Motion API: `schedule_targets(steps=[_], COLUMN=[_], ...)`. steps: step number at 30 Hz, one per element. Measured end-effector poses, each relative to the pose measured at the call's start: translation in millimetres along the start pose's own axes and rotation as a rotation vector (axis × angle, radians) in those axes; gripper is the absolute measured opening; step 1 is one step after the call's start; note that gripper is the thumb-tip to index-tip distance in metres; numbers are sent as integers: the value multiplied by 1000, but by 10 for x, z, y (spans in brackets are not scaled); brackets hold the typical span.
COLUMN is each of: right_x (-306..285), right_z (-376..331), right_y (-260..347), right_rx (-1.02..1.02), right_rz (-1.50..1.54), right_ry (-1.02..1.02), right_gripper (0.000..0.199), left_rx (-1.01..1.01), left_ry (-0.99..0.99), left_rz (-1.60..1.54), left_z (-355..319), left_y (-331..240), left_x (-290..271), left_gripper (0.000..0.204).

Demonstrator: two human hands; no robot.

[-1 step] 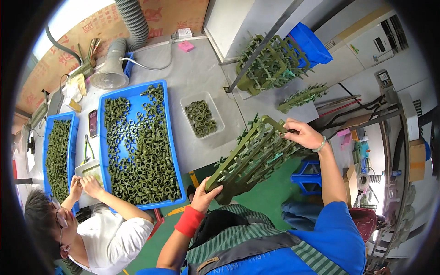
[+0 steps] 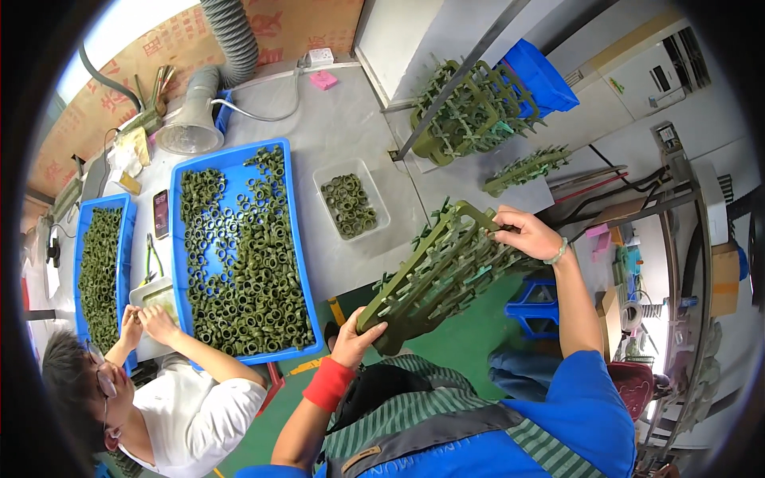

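Observation:
Between my two hands I hold a dark green rack, a rectangular frame with several rows of short prongs, tilted over the table's near edge. My left hand, with a red band at its wrist, is closed round the rack's lower left corner. At the upper right end of the frame, my right hand pinches the edge between thumb and fingers. A few prongs look lighter green. The rack's underside is hidden from view.
Left of the rack stand a clear tub and a large blue tray, both holding green rings. More green racks stand at the back right. A co-worker sits at left, beside another blue tray. A blue stool is on the floor.

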State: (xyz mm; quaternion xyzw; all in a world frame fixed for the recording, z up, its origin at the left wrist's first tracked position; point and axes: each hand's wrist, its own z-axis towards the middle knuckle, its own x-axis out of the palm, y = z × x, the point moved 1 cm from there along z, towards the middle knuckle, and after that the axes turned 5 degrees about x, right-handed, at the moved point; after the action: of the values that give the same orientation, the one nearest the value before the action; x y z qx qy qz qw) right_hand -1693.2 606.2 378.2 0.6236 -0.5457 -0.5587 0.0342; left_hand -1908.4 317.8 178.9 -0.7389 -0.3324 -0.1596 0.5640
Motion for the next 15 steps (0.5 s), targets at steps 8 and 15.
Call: schedule_targets(steps=[8, 15], right_x=[-33, -89], right_z=[18, 78], right_y=[105, 191], right_rx=[-23, -32], right_rz=[-29, -72], right_ry=[-16, -22], right_gripper=[15, 16], left_rx=[-32, -24], left_ry=[15, 77], left_rz=[-40, -58], left_z=[111, 155], left_y=[6, 4], left_x=[-51, -60], left_gripper=[32, 32])
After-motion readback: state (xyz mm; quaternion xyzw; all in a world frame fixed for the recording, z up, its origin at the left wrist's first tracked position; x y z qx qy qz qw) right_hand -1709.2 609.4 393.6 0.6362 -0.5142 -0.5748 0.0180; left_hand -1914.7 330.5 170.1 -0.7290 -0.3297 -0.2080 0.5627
